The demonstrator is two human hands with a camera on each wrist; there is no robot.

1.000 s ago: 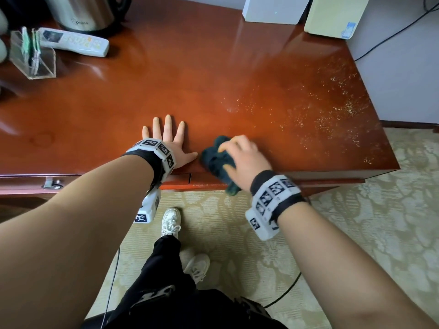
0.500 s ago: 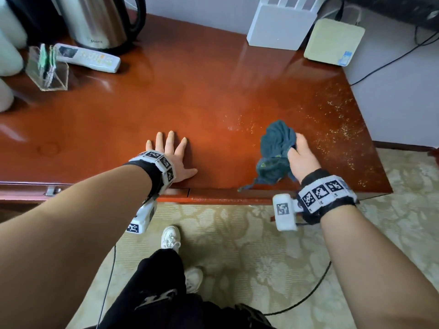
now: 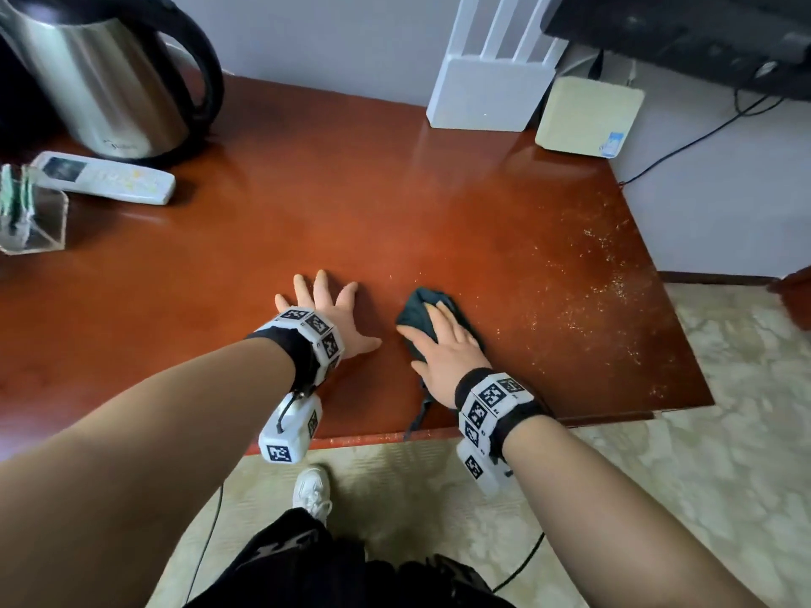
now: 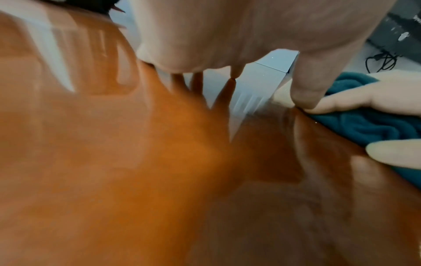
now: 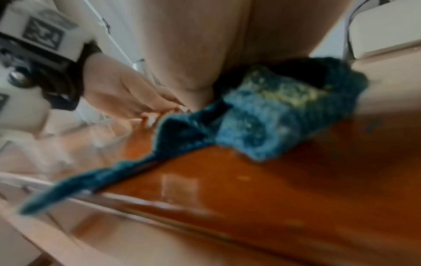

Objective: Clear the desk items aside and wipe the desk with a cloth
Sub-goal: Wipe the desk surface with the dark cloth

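Desk (image 3: 307, 239): glossy red-brown top; pale specks scattered over the right part, near the right edge.
Left hand (image 3: 333, 318): laid palm-down on the desk near the front edge; fingers (image 3: 322, 287) straight and spread apart, thumb out to the right; holds nothing.
Right hand (image 3: 443, 348): laid on top of the cloth, just right of the left hand, not touching it; fingers stretched forward over the fabric, thumb (image 4: 396, 154) out to the left beside the cloth; pressing flat, not clamped around it.
Cloth (image 3: 417, 315): dark teal, bunched under the right hand on the desk near the front edge; one thin corner trailing back over the front edge (image 5: 75, 185); yellowish patch on the underside in the right wrist view, blurred.
Kettle (image 3: 101, 81): steel with black handle, upright at the back left.
Remote (image 3: 105, 177): white, flat on the desk just in front of the kettle.
Clear stand (image 3: 30, 217): at the far left edge, green cards inside.
White box (image 3: 487, 94): upright at the back, against the wall.
Cream box (image 3: 588, 116): just right of the white box, at the back right corner.
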